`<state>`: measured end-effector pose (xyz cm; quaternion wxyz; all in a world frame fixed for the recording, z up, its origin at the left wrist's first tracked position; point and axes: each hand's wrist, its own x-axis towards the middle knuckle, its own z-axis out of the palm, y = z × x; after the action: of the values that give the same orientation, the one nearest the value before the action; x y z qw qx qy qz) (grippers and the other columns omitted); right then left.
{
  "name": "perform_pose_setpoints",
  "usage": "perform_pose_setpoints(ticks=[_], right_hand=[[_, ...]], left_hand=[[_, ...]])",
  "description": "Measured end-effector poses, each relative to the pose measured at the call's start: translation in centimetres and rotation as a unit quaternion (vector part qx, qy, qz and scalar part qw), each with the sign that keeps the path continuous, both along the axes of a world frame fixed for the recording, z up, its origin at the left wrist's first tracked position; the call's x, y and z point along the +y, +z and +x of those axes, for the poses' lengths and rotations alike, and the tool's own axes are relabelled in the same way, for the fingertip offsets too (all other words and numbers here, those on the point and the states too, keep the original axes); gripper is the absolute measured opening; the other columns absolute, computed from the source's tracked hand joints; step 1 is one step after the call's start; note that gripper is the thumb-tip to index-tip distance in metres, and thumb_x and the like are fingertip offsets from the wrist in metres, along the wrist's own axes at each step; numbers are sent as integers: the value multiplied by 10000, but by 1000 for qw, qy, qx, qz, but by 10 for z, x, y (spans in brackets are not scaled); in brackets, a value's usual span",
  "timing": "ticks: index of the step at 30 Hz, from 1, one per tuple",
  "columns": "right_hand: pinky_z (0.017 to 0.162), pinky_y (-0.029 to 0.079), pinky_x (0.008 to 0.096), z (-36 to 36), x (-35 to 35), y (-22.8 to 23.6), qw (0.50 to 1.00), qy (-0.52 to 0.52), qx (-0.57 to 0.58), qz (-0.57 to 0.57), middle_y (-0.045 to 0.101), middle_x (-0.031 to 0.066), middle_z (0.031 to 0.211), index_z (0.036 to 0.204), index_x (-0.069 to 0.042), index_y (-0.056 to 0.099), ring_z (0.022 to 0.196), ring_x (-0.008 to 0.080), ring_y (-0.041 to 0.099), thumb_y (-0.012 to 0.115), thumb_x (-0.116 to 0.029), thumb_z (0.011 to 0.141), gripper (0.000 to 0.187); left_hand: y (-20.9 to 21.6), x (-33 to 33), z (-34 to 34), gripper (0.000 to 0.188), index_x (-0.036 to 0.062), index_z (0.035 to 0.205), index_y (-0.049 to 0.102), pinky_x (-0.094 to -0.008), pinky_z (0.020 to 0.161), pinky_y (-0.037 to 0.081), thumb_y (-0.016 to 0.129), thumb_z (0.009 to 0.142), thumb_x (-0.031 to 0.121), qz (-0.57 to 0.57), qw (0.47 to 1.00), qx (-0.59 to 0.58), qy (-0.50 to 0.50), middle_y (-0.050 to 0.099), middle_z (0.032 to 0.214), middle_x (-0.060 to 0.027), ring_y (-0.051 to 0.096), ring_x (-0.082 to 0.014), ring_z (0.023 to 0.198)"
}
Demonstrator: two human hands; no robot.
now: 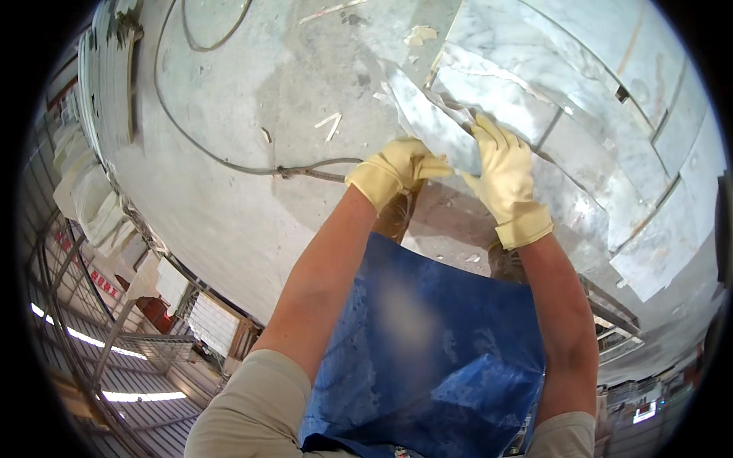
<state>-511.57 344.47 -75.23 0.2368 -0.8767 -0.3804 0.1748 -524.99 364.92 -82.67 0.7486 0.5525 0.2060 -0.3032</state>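
A long, jagged piece of white-grey marble-like sheet (427, 114) is tilted up in front of me, its narrow end toward my body. My left hand (397, 168), in a cream-yellow rubber glove, is closed by that near end; its fingertips are partly hidden, and I cannot make out what lies in them. On the sheet's right side my right hand (502, 172), gloved alike, grips the edge, thumb below and fingers above. Larger marbled slabs (588, 122) with broken edges lie on the floor just to the right.
A dark cable (221, 162) snakes over the concrete floor on the left, ending near my left wrist. Small broken chips (330, 124) are scattered ahead. Stacked slabs (114, 84) stand at the far left. A blue apron (435, 328) covers my front; a metal frame (611, 320) sits at right.
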Motion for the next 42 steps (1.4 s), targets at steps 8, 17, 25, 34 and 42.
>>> perform_pose_setpoints(ticks=[8, 17, 25, 34, 42], right_hand=[[970, 459, 434, 3, 4, -6, 1000, 7, 0, -7, 548, 128, 1353, 1242, -38, 537, 1181, 296, 560, 889, -272, 591, 776], [1050, 441, 403, -7, -6, -8, 999, -22, -33, -13, 540, 111, 1380, 1315, -34, 527, 1243, 259, 538, 889, -303, 635, 816], [1055, 447, 427, -6, -110, 31, 963, -257, 25, -69, 598, 198, 1286, 1360, 19, 502, 1159, 339, 587, 870, -316, 728, 804], [960, 459, 450, -45, -262, 66, 862, -463, 62, -196, 598, 221, 1192, 1325, 42, 515, 1127, 371, 561, 852, -296, 754, 745], [893, 472, 443, -79, -284, 91, 832, -497, 132, -207, 608, 216, 1098, 1270, 53, 533, 1031, 357, 578, 834, -303, 769, 685]], left_hand=[[17, -2, -6, 500, -13, 1390, 468, -500, 862, 586, 445, 1047, 351, -5, 888, 376, 265, 653, 1200, -228, 695, -336, 980], [36, 27, 55, 708, 54, 1452, 413, -433, 1073, 435, 465, 982, 581, -14, 855, 211, 473, 504, 1378, -186, 513, -321, 1262], [20, 13, 77, 887, -10, 1432, 456, -418, 915, 497, 622, 869, 655, 234, 886, 247, 315, 599, 1281, -202, 615, -310, 1022], [-47, 23, 64, 724, -22, 1338, 498, -351, 972, 472, 604, 903, 547, 227, 881, 308, 277, 585, 1279, -182, 579, -242, 1156], [24, -5, 95, 670, 26, 1399, 461, -444, 946, 526, 559, 928, 494, 220, 865, 338, 299, 504, 1391, -141, 557, -295, 1198]])
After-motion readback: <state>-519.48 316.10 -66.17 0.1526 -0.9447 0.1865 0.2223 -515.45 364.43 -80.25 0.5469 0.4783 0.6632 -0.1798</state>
